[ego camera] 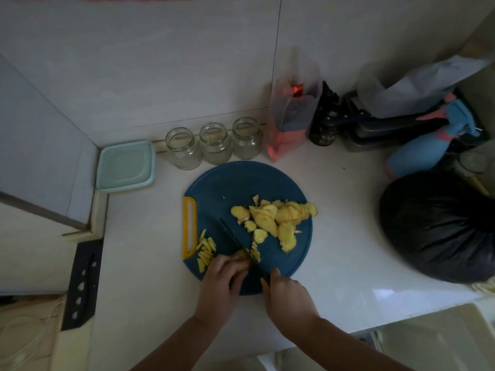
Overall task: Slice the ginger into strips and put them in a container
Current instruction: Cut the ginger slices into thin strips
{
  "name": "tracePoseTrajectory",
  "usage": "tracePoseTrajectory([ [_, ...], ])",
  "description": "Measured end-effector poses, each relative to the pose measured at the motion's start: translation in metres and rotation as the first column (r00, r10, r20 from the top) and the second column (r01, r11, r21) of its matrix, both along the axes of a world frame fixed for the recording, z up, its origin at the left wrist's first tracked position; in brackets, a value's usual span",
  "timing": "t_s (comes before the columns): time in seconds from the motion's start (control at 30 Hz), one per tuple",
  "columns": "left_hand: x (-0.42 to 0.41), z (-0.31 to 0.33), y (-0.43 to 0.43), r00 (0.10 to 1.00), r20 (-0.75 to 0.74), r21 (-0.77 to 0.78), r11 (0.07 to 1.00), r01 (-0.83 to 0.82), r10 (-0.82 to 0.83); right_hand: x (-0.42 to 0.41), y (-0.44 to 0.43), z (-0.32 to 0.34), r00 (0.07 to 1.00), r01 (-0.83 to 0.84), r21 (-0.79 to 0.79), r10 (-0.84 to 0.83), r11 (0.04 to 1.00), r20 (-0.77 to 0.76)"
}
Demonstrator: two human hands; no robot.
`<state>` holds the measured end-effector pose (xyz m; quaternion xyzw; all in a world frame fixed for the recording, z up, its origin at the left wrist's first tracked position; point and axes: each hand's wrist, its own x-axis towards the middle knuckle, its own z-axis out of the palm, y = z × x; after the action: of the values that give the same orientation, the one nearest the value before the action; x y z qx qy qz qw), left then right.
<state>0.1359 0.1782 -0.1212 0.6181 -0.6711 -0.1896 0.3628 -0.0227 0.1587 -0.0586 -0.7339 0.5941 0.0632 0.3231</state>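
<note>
The left hand [227,274] holds a ginger piece [242,257] under curled fingers on the board [227,183]. The right hand [288,293] grips the knife [235,239], its blade just beside the left fingertips. Strips [206,250] lie left of the left hand, slices [276,218] beyond the right. The label on the bottle [324,124] is too blurred to read.

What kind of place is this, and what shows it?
Most likely a home kitchen counter: a round blue cutting board with sliced ginger, a knife in the right hand, and three empty glass jars.
</note>
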Motion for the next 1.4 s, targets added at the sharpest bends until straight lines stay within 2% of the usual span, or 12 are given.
tracePoseTrajectory([
  [0.23,0.000,-0.001,0.001,1.000,0.027,0.009,1.000,-0.010,0.009,-0.001,0.003,-0.005,0.970,0.198,0.009,-0.197,0.980,0.143],
  [0.47,-0.002,0.001,0.001,0.999,0.031,-0.012,1.000,-0.016,0.016,-0.001,0.001,0.007,1.000,0.022,-0.099,-0.023,0.995,-0.001],
  [0.7,-0.005,0.003,0.002,0.997,0.063,-0.006,0.999,-0.037,0.038,0.011,0.010,0.012,0.996,0.084,-0.037,-0.084,0.996,-0.006],
  [0.83,-0.007,0.003,0.003,0.996,0.077,0.009,0.998,-0.056,0.055,0.014,0.012,0.008,0.995,-0.014,-0.093,0.004,0.996,-0.104],
  [0.93,-0.006,0.005,0.002,0.995,0.086,0.021,0.999,-0.042,0.040,0.017,0.013,0.005,0.990,-0.042,-0.079,0.031,0.996,-0.136],
  [1.17,-0.003,0.007,0.001,0.995,0.104,0.043,0.999,-0.004,0.000,0.025,-0.002,0.014,0.997,0.043,-0.027,-0.045,0.999,-0.057],
  [1.4,0.000,0.002,0.001,0.996,0.084,0.025,1.000,0.006,-0.008,0.022,-0.003,0.005,0.976,0.203,-0.002,-0.203,0.979,0.076],
])
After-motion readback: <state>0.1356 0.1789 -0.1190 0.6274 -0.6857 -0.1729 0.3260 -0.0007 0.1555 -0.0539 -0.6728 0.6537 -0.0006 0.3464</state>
